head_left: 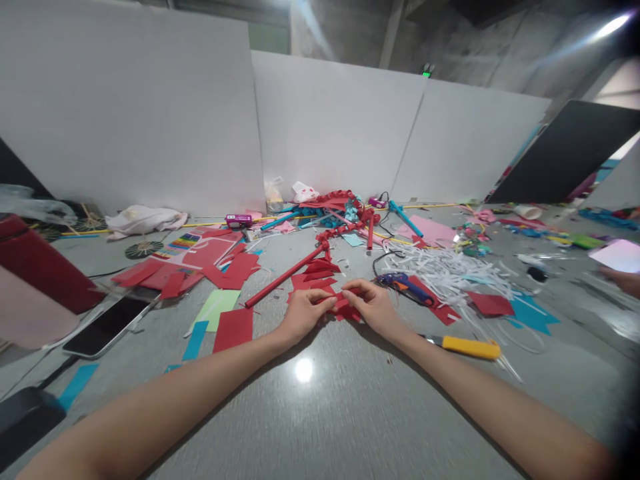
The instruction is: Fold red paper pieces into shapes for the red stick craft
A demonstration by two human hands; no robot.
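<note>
A small piece of red paper [344, 305] is pinched between my two hands over the middle of the table. My left hand [306, 312] grips its left side with thumb and fingertips. On the other side, my right hand [373, 307] is closed on the right part. Just beyond lie cut and folded red paper pieces [316, 270]. A rolled red paper stick [283, 275] slants away behind my left hand. Close to my right hand rests a blue glue gun [407, 287]. Fingers partly hide the held paper, so its exact shape is unclear.
A yellow-handled knife [470, 347] lies by my right forearm. White paper shreds [440, 267] heap at the right. A phone [111, 325] and a red bottle [43, 263] stand left. White partitions [340, 120] close off the back. Another person's hand [623, 281] shows far right.
</note>
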